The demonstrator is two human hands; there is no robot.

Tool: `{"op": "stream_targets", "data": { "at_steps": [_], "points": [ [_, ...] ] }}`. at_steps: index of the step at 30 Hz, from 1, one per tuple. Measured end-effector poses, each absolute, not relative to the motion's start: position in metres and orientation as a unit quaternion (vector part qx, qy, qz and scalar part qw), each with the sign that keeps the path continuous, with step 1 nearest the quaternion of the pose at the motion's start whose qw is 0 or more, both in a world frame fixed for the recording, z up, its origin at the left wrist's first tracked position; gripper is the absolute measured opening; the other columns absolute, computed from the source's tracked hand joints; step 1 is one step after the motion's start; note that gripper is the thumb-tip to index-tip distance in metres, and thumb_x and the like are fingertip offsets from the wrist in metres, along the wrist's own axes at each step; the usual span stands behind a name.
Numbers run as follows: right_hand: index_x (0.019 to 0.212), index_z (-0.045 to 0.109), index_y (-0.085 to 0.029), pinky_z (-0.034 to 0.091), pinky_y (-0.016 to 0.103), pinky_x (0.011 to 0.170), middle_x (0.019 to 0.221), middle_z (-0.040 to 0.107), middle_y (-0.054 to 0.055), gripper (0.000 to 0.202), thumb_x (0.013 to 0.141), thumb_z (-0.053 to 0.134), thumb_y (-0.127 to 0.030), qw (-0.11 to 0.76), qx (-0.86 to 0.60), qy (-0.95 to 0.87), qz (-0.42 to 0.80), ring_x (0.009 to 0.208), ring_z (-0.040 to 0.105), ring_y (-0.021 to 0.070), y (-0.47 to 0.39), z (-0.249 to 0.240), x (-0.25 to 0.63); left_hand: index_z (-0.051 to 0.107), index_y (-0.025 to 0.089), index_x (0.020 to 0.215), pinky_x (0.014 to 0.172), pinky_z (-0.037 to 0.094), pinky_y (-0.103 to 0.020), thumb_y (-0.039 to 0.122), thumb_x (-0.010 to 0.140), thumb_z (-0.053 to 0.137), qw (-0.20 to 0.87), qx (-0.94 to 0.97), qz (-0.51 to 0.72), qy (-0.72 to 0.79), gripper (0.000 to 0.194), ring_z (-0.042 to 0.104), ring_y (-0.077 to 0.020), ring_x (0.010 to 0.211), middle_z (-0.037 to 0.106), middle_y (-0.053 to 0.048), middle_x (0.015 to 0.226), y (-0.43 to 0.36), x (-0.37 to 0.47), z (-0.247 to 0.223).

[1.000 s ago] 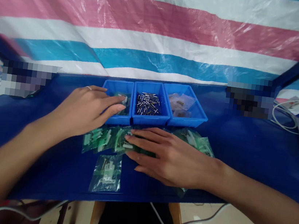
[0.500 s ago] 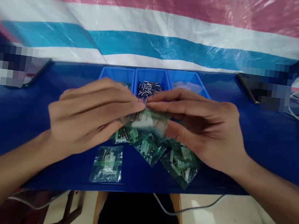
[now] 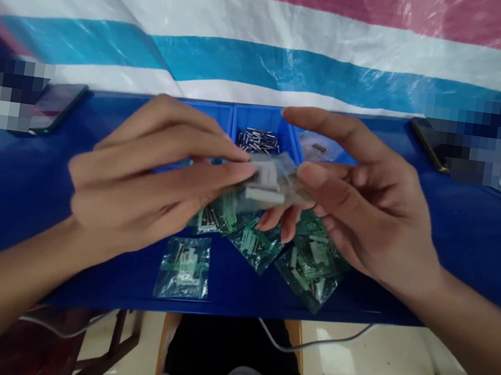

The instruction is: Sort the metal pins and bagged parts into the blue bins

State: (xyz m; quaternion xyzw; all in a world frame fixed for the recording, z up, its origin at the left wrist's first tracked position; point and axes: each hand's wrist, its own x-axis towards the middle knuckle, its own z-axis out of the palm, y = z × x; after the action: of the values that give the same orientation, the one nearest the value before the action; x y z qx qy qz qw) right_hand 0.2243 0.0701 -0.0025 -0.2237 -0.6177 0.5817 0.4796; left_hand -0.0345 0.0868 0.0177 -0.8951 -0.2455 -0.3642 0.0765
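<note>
Between my hands, above the table, is a small clear plastic bag (image 3: 265,190) with white plugs inside. My left hand (image 3: 155,175) pinches its left edge between thumb and fingers. On the right side, my right hand (image 3: 363,208) grips the bag with the thumb on top and other fingers underneath, while its index finger sticks out past the bag. Below lie several filled bags: one flat bag (image 3: 184,267) on its own at the left, another bag (image 3: 255,241) in the middle, and a heap of bags (image 3: 311,266) partly covered by my right hand.
Behind my hands stand three blue bins: the left bin (image 3: 211,113) is mostly hidden, the middle one holds metal screws (image 3: 259,141), the right one a plastic bag (image 3: 318,146). Phones lie at left (image 3: 61,104) and right (image 3: 427,140). A cable (image 3: 298,349) hangs below the table edge.
My right hand has raised its index finger off the bag's top edge and moved its thumb onto the bag's face, other fingers below. The bag has tilted, showing the plugs. The view has shifted slightly.
</note>
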Motion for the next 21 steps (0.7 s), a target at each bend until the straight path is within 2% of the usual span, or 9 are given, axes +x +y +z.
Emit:
{"op": "stream_targets", "data": {
  "at_steps": [2, 5, 7, 8, 11, 14, 17, 19, 21],
  "points": [
    [0.142, 0.058, -0.031, 0.064, 0.033, 0.055, 0.093, 0.082, -0.002, 0.033, 0.11, 0.065, -0.034, 0.483, -0.249, -0.647, 0.535, 0.073, 0.08, 0.0199, 0.071, -0.002, 0.226, 0.081, 0.036, 0.107, 0.08, 0.069, -0.04, 0.023, 0.101, 0.075, 0.009, -0.86, -0.423, -0.286, 0.015, 0.079, -0.0228, 0.094, 0.082, 0.005, 0.098, 0.087, -0.03, 0.016],
    [0.14, 0.062, -0.04, 0.067, 0.035, 0.072, 0.11, 0.078, -0.002, 0.042, 0.102, 0.073, -0.024, 0.525, -0.288, -0.746, 0.291, 0.088, 0.078, 0.0191, 0.074, -0.001, 0.229, 0.08, 0.034, 0.094, 0.059, 0.065, -0.031, 0.021, 0.1, 0.077, -0.166, -0.776, -0.503, -0.341, 0.015, 0.074, -0.0144, 0.065, 0.079, 0.009, 0.084, 0.091, -0.024, 0.01],
    [0.132, 0.07, -0.041, 0.067, 0.04, 0.086, 0.13, 0.073, 0.002, 0.043, 0.096, 0.078, -0.019, 0.513, -0.294, -0.797, 0.123, 0.107, 0.076, 0.0236, 0.078, 0.002, 0.23, 0.081, 0.034, 0.095, 0.051, 0.063, -0.029, 0.02, 0.096, 0.081, -0.298, -0.738, -0.504, -0.335, 0.014, 0.072, -0.0135, 0.058, 0.081, 0.009, 0.085, 0.093, -0.021, 0.008],
    [0.126, 0.075, -0.039, 0.067, 0.042, 0.087, 0.138, 0.07, 0.005, 0.037, 0.095, 0.077, -0.019, 0.492, -0.294, -0.816, 0.076, 0.114, 0.074, 0.0269, 0.079, 0.004, 0.23, 0.082, 0.035, 0.099, 0.05, 0.063, -0.029, 0.021, 0.094, 0.085, -0.35, -0.725, -0.495, -0.328, 0.015, 0.072, -0.0141, 0.056, 0.081, 0.008, 0.084, 0.093, -0.02, 0.007],
    [0.108, 0.082, -0.035, 0.067, 0.042, 0.079, 0.142, 0.071, 0.009, 0.021, 0.101, 0.069, -0.02, 0.467, -0.285, -0.837, 0.029, 0.117, 0.075, 0.0294, 0.079, 0.006, 0.229, 0.08, 0.035, 0.12, 0.05, 0.065, -0.03, 0.025, 0.094, 0.086, -0.431, -0.718, -0.436, -0.329, 0.029, 0.072, -0.0166, 0.052, 0.081, 0.006, 0.079, 0.089, -0.019, 0.008],
    [0.102, 0.083, -0.034, 0.067, 0.039, 0.08, 0.114, 0.083, 0.004, 0.021, 0.101, 0.071, -0.017, 0.507, -0.276, -0.815, 0.047, 0.098, 0.08, 0.0236, 0.077, 0.004, 0.228, 0.075, 0.033, 0.135, 0.053, 0.065, -0.028, 0.022, 0.105, 0.071, -0.358, -0.764, -0.429, -0.323, 0.032, 0.074, -0.0158, 0.055, 0.081, 0.004, 0.08, 0.087, -0.022, 0.007],
    [0.088, 0.082, -0.031, 0.064, 0.033, 0.062, 0.081, 0.082, -0.002, 0.012, 0.096, 0.083, -0.022, 0.544, -0.319, -0.76, 0.156, 0.067, 0.075, 0.0169, 0.074, 0.001, 0.226, 0.067, 0.037, 0.146, 0.065, 0.068, -0.029, 0.017, 0.101, 0.073, -0.101, -0.828, -0.466, -0.296, 0.049, 0.08, -0.0186, 0.087, 0.082, 0.001, 0.11, 0.092, -0.027, 0.005],
    [0.081, 0.08, -0.029, 0.06, 0.028, 0.05, 0.075, 0.08, -0.003, 0.014, 0.094, 0.085, -0.024, 0.538, -0.325, -0.724, 0.285, 0.059, 0.073, 0.0148, 0.073, 0.0, 0.225, 0.064, 0.042, 0.148, 0.069, 0.068, -0.032, 0.018, 0.094, 0.08, 0.055, -0.854, -0.443, -0.268, 0.062, 0.078, -0.0235, 0.107, 0.075, -0.001, 0.133, 0.096, -0.03, 0.007],
    [0.082, 0.081, -0.027, 0.06, 0.025, 0.046, 0.076, 0.081, -0.003, 0.012, 0.094, 0.086, -0.024, 0.509, -0.303, -0.695, 0.407, 0.059, 0.074, 0.0144, 0.072, 0.0, 0.224, 0.068, 0.044, 0.142, 0.059, 0.066, -0.03, 0.022, 0.093, 0.082, 0.104, -0.861, -0.423, -0.261, 0.056, 0.078, -0.0255, 0.109, 0.073, 0.0, 0.138, 0.096, -0.028, 0.012]
  ]
}}
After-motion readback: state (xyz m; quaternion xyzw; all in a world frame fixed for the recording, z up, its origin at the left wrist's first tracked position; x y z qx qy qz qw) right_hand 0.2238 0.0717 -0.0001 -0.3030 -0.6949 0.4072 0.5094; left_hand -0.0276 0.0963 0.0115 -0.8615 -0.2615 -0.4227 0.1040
